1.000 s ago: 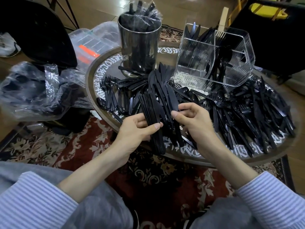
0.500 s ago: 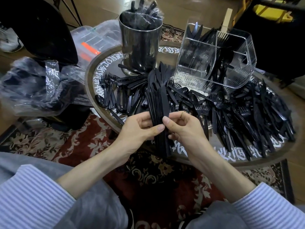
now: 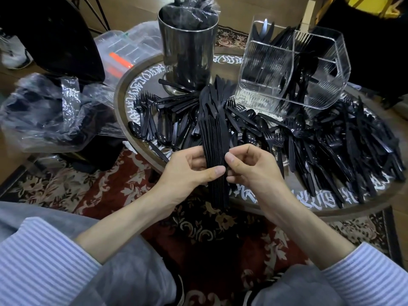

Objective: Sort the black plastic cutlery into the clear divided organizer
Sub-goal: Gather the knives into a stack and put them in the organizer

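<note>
While both hands grip it — left hand [image 3: 187, 171], right hand [image 3: 251, 166] — knife stack [image 3: 215, 138] stands upright

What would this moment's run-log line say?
left hand: grips knife stack | right hand: pinches stack edge | organizer: partly filled

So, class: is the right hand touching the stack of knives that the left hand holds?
Touching. The head view shows the right hand with its thumb and fingertips against the stack of knives, which the left hand grips.

Two hands [image 3: 187, 171] [image 3: 254, 166], one knife stack [image 3: 215, 138]. One organizer [image 3: 293, 65] at one o'clock, one steel can [image 3: 187, 51] at twelve. Loose cutlery [image 3: 331, 146] beyond counting.
</note>
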